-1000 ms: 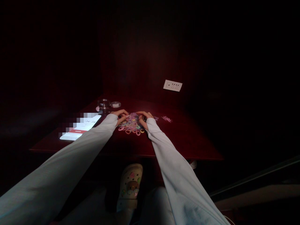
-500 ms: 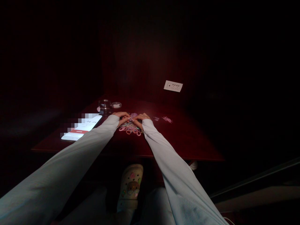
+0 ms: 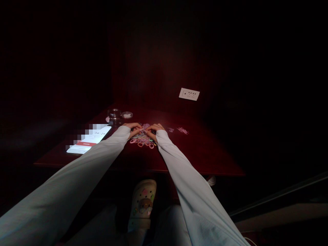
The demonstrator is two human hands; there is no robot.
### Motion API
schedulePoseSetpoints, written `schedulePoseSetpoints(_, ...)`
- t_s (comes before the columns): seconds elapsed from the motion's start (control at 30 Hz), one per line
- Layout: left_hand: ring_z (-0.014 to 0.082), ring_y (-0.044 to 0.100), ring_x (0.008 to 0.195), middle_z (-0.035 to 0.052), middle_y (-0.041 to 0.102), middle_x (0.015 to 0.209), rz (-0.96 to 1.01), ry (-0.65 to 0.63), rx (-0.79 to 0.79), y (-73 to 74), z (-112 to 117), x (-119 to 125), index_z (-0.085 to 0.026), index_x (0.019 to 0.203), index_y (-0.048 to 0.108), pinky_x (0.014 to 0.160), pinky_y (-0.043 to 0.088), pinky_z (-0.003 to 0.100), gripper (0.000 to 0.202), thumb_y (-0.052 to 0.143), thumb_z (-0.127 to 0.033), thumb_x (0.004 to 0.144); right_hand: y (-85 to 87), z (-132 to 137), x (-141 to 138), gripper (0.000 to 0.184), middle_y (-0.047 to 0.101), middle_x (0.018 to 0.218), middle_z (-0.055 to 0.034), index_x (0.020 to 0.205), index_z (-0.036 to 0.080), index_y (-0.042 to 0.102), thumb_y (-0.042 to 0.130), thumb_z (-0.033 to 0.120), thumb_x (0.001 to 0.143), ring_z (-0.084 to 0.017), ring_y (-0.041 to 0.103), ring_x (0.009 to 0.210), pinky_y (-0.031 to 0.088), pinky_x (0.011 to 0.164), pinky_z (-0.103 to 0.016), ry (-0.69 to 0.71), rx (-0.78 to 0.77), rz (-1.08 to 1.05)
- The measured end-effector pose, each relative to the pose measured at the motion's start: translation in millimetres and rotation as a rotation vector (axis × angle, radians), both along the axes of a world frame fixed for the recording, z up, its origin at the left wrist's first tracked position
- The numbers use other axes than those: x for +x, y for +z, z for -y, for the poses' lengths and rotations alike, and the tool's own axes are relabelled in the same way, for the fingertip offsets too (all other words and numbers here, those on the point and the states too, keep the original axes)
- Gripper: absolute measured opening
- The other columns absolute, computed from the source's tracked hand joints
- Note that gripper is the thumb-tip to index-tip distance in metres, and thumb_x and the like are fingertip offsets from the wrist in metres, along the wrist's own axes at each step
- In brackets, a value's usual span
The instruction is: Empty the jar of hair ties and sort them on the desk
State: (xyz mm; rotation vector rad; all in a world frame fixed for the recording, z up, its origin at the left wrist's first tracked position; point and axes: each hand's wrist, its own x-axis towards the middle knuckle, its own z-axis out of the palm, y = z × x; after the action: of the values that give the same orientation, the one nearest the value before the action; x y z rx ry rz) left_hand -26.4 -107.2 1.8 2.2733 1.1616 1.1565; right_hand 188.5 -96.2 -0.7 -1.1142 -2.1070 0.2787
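Note:
My left hand (image 3: 134, 128) and my right hand (image 3: 154, 129) meet fingertip to fingertip over a heap of small pastel hair ties (image 3: 143, 141). Both are closed in a pinch at a purple hair tie (image 3: 145, 127), though the dim light blurs exactly how it sits between the fingers. Pink, orange and green loops spread out below the wrists. To the right of my right hand lie a few purple hair ties (image 3: 170, 130), and past them a small pink bunch (image 3: 182, 130). My fingers hide the middle of the heap.
A clear jar (image 3: 114, 117) stands at the table's back left, beside a round lid (image 3: 127, 115). A lit phone (image 3: 89, 140) lies left of my forearm. The dark red table (image 3: 205, 153) meets a wall with a socket plate (image 3: 189, 94). Below is a clog (image 3: 142, 201).
My fingertips have shifted slightly at the heap, and a little more purple shows between them. The phone, the jar and the two small groups on the right stay where they were.

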Motion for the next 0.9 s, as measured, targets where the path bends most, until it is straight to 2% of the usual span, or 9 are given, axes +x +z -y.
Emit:
schedulePoseSetpoints(0.2, 0.013, 0.062, 0.063, 0.0007, 0.078, 0.075, 0.003, 0.019, 0.003, -0.1, 0.7, 1.3, -0.02, 0.091, 0.074, 0.059, 0.045, 0.021, 0.023, 0.061, -0.039, 0.092, -1.6, -3.4, 1.7, 0.011, 0.068, 0.087, 0.0004, 0.089, 0.025, 0.076, 0.071, 0.033, 0.093, -0.017, 0.057, 0.087, 0.042, 0.091, -0.033, -0.026, 0.019, -0.014)
schedulePoseSetpoints(0.4, 0.0138, 0.062, 0.066, 0.0006, 0.077, 0.077, -0.011, 0.023, 0.016, -2.9, -1.2, 1.2, -0.021, 0.088, 0.068, 0.063, 0.046, 0.022, 0.022, 0.06, -0.041, 0.092, -3.6, -5.4, 4.6, 0.013, 0.07, 0.087, -0.0008, 0.09, 0.026, 0.076, 0.067, 0.034, 0.094, -0.019, 0.059, 0.088, 0.043, 0.09, -0.033, -0.043, 0.045, -0.076)
schedulePoseSetpoints(0.47, 0.0133, 0.061, 0.065, -0.0006, 0.075, 0.079, -0.001, 0.023, 0.037, -4.2, -1.8, 1.2, -0.021, 0.096, 0.065, 0.064, 0.046, 0.023, 0.021, 0.064, -0.041, 0.09, -3.6, -5.4, 4.4, 0.014, 0.07, 0.088, -0.001, 0.091, 0.025, 0.076, 0.067, 0.035, 0.095, -0.018, 0.059, 0.087, 0.042, 0.092, -0.033, -0.029, 0.048, -0.092)
schedulePoseSetpoints(0.6, 0.0119, 0.057, 0.06, -0.0043, 0.072, 0.081, -0.004, -0.001, 0.067, -5.1, -2.6, 1.0, -0.023, 0.121, 0.058, 0.066, 0.045, 0.023, 0.041, 0.068, -0.04, 0.086, -1.9, -3.0, 3.1, 0.017, 0.07, 0.091, -0.0011, 0.093, 0.025, 0.077, 0.066, 0.038, 0.096, -0.018, 0.059, 0.088, 0.041, 0.095, -0.034, 0.01, 0.044, -0.095)
schedulePoseSetpoints(0.77, 0.0131, 0.056, 0.066, -0.003, 0.071, 0.083, -0.096, -0.016, 0.101, 0.5, 1.3, 0.3, -0.023, 0.108, 0.065, 0.069, 0.046, 0.024, 0.026, 0.065, -0.04, 0.088, -0.1, -0.6, 3.7, 0.018, 0.069, 0.094, -0.0018, 0.095, 0.025, 0.079, 0.066, 0.038, 0.096, -0.018, 0.059, 0.091, 0.039, 0.098, -0.035, 0.024, 0.026, -0.103)
schedulePoseSetpoints(0.9, 0.0137, 0.058, 0.069, -0.0008, 0.072, 0.086, -0.096, 0.013, 0.1, 3.2, 5.1, -0.3, -0.023, 0.107, 0.068, 0.069, 0.046, 0.024, 0.024, 0.059, -0.039, 0.092, -1.0, -1.3, 4.4, 0.02, 0.07, 0.096, -0.0022, 0.097, 0.026, 0.08, 0.065, 0.039, 0.097, -0.018, 0.06, 0.093, 0.039, 0.1, -0.036, 0.03, 0.009, -0.101)
